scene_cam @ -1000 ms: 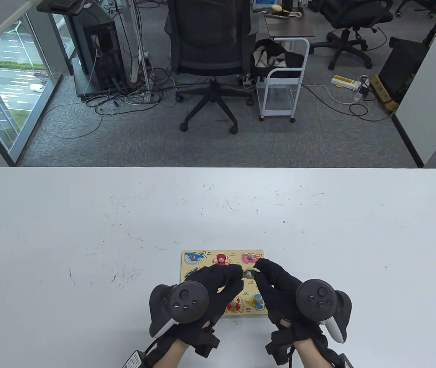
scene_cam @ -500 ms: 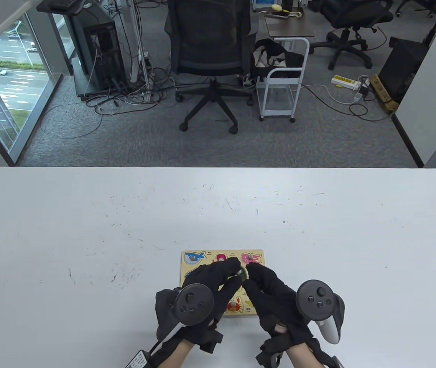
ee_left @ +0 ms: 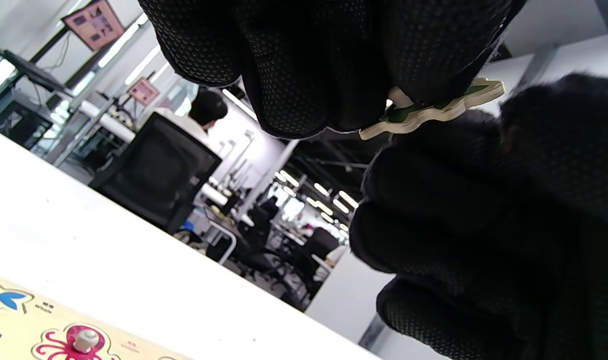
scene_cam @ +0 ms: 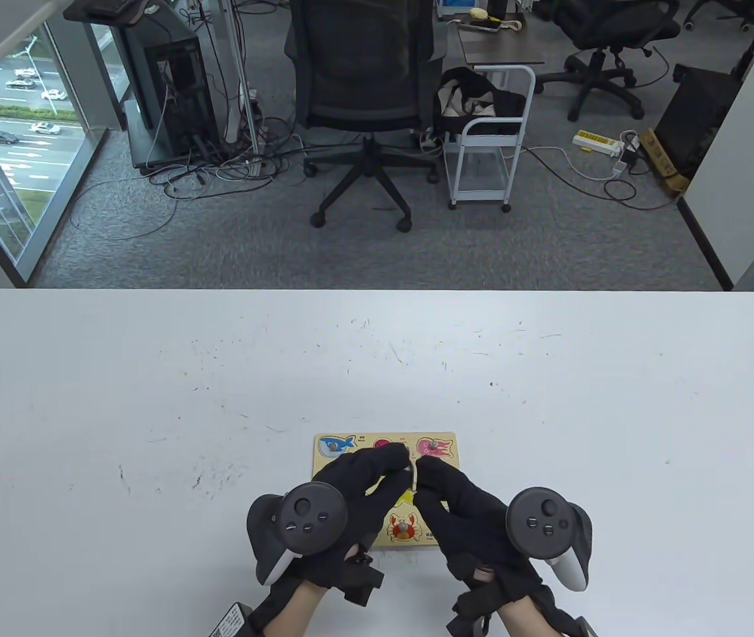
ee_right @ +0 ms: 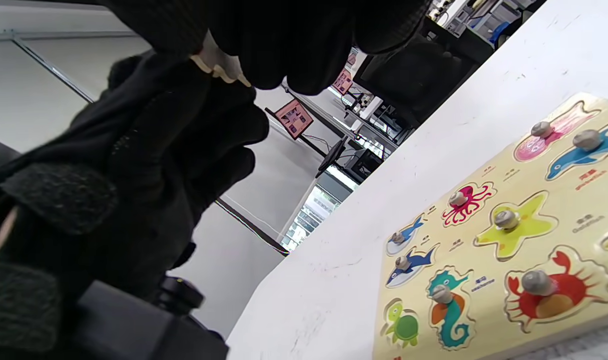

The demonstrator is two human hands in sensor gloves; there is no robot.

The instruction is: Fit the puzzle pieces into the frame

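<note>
The wooden puzzle board (scene_cam: pixel 363 439) lies at the table's near edge, with its animal pieces seated, among them the whale (scene_cam: pixel 335 444), pink squid (scene_cam: pixel 434 446) and crab (scene_cam: pixel 403 527). My left hand (scene_cam: pixel 398 464) and right hand (scene_cam: pixel 426 472) meet above the board's middle and pinch one thin green puzzle piece (scene_cam: pixel 412 468) between their fingertips, held on edge. In the left wrist view my fingers (ee_left: pixel 334 75) grip the piece (ee_left: pixel 434 112) clear of the board. In the right wrist view my fingertips (ee_right: pixel 263 55) pinch its pale part (ee_right: pixel 218 67), and the turtle recess (ee_right: pixel 403 327) shows without a knob.
The white table (scene_cam: pixel 151 371) stretches far and to both sides of the board. Beyond its far edge stand an office chair (scene_cam: pixel 363 86) and a white cart (scene_cam: pixel 483 146). The board (ee_right: pixel 564 200) lies flat, its far edge close to my fingertips.
Both hands have drawn together and shifted slightly left and nearer. The green piece has come up off the board and turned on edge. The crab is now uncovered.
</note>
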